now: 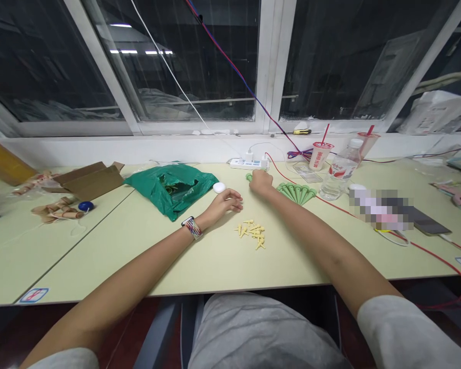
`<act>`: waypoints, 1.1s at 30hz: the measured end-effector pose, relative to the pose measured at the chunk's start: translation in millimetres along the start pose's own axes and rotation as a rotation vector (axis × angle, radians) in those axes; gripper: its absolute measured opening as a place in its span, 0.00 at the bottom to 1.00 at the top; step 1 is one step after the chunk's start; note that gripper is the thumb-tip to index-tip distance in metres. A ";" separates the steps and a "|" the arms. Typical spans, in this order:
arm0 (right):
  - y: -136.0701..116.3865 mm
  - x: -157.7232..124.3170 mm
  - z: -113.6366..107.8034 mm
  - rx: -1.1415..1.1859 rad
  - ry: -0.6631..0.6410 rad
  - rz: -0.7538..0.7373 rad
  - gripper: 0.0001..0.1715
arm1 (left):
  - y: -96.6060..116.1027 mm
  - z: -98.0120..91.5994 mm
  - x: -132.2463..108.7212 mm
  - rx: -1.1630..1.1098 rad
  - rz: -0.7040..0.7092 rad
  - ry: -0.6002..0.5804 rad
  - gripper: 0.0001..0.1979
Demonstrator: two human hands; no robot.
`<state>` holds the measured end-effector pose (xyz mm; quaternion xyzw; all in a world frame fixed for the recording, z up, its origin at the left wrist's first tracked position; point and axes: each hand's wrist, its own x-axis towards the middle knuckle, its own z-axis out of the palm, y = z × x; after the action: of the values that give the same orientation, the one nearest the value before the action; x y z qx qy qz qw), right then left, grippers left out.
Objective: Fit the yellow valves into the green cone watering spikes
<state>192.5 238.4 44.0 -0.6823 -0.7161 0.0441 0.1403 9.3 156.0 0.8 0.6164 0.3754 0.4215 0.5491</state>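
Note:
My right hand (261,183) is closed around a green tapered plastic piece (249,177); only its rounded end shows at the left of the fingers. Just right of that hand, several similar green tapered pieces (297,193) lie fanned out on the table. My left hand (225,202), with a watch on its wrist, rests on the tabletop, fingers loosely bent and apart with nothing in them. Behind its fingers sits a small white rounded case (219,188). Several small pale-yellow peg-like pieces (253,230) lie in a loose pile nearer to me, between both forearms.
A torn green plastic bag (157,184) lies left of my left hand. At the back stand a power strip (246,164), a drink cup (321,156) and a water bottle (336,177). A red cable (346,210) crosses the right side. Cardboard (88,182) lies far left.

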 end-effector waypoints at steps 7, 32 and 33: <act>-0.3 -67.1 9.9 0.296 0.156 -0.373 0.19 | -0.4 8.5 3.3 -0.194 0.050 0.357 0.28; 15.6 -99.9 5.2 1.363 -0.263 -0.141 0.24 | 9.6 7.6 -3.2 -0.074 0.156 0.056 0.21; 16.4 -99.4 6.0 1.375 -0.265 -0.150 0.25 | 9.3 7.4 -3.0 -0.092 0.136 0.044 0.23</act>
<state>209.7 141.9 20.1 -0.3765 -0.5823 0.5596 0.4540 15.1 149.5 9.4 0.6053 0.3248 0.4880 0.5384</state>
